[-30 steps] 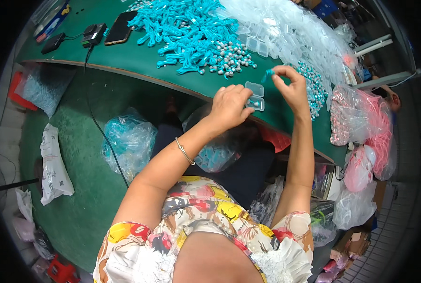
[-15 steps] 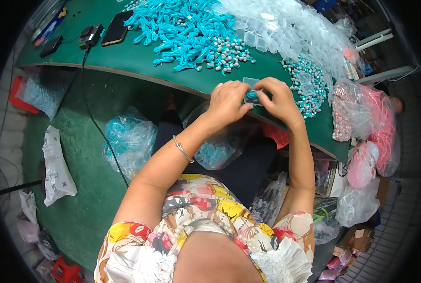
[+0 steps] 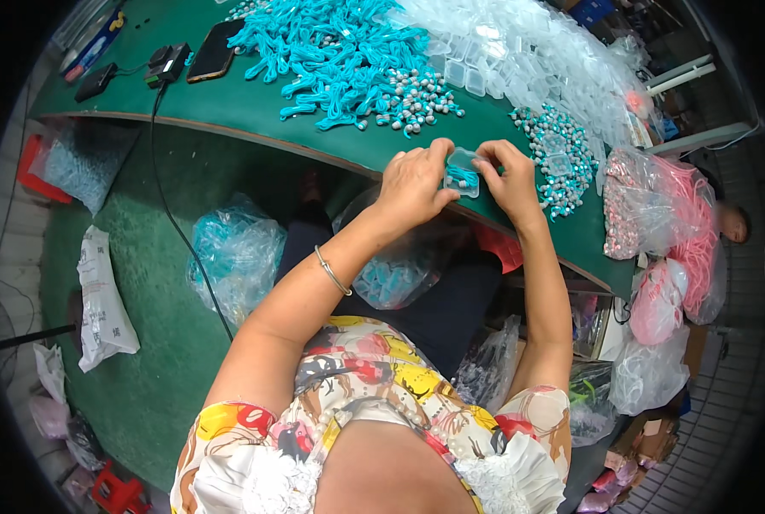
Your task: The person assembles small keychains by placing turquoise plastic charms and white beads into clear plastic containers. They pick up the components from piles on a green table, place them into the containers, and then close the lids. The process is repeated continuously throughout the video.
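Observation:
Above the table's front edge, my left hand [image 3: 410, 184] grips a small clear plastic box [image 3: 452, 182] by its left side, thumb below and fingers above. The box's lid [image 3: 463, 158] is raised at the far side. Inside lies a coiled teal cord [image 3: 464, 176]. At the box's right edge my right hand [image 3: 512, 182] pinches with thumb and forefinger; the exact contact point is partly hidden by the fingertips. Beyond my hands is a heap of teal cords [image 3: 339, 60] with striped beads [image 3: 416, 98] at their ends.
Clear plastic boxes [image 3: 519, 60] are piled at the back right of the green table [image 3: 220, 107]. Teal and silver beads [image 3: 562, 163] lie right of my hands. A phone [image 3: 214, 51] rests far left. Bags of pink cords [image 3: 693, 214] hang at the right, near a person's head [image 3: 733, 223].
The fingers of my right hand have drawn back to the right from over the box. The lid stands more open, and more of the teal cord shows.

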`<state>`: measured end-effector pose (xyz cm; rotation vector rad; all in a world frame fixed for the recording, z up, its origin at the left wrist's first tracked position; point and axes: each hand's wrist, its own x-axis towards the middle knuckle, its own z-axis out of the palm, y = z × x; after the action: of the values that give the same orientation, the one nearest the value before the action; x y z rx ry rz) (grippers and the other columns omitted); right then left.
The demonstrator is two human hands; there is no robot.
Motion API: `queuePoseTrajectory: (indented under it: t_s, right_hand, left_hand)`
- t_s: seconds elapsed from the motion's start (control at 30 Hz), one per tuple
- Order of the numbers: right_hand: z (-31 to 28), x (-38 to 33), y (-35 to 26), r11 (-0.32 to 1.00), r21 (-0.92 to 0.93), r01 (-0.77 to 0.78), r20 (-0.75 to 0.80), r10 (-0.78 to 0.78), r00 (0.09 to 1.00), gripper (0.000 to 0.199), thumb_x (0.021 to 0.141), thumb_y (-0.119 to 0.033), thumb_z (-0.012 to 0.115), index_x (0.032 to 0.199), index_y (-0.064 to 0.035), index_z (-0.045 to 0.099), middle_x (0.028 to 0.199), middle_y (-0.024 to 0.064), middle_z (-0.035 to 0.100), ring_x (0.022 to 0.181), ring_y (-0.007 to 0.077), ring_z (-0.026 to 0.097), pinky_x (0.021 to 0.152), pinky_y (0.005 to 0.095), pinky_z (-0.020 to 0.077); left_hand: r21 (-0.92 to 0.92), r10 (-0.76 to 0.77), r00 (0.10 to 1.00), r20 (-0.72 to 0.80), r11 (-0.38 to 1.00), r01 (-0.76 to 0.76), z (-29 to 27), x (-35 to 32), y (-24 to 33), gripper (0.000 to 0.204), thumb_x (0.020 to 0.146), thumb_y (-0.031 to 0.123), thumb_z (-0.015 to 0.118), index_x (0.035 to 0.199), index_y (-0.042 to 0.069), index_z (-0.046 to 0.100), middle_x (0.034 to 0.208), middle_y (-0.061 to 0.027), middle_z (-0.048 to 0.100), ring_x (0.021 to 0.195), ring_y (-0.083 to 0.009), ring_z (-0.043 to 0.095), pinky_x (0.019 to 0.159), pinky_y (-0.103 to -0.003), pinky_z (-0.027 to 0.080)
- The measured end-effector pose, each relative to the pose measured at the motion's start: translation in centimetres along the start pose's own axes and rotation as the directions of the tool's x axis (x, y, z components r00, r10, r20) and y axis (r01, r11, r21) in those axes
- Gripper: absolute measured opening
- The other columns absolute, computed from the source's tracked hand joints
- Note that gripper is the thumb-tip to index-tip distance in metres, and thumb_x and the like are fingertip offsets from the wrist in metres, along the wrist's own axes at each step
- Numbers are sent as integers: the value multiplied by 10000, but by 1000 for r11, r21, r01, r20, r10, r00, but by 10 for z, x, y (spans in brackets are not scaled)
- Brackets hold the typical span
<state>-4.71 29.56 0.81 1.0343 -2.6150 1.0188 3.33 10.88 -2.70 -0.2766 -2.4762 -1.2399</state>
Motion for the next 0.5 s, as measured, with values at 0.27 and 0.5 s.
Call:
queuePoseTrajectory:
  t_s: [0.27,0.5]
  right_hand:
    - [0,-28,-11,989,20,147,-67,-145,987,211,836,2,649,1044,-15,683,987,153,670,872,297,662,762,358,530]
    - [11,-31,-9,996,25,81,-140,-77,987,230,871,-8,629,1092,-26,688,1013,150,672,884,298,665,760,355,529]
  left_hand:
    - [56,95,995,-42,994,-92,4,-1,-5,624,694,199,834,1226,64,536,874,-54,621,897,-278,613,750,-422,443]
    - [165,134,961,-241,982,-96,12,-17,4,421,700,212,818,1054,74,637,905,-50,638,862,-272,590,730,-409,431]
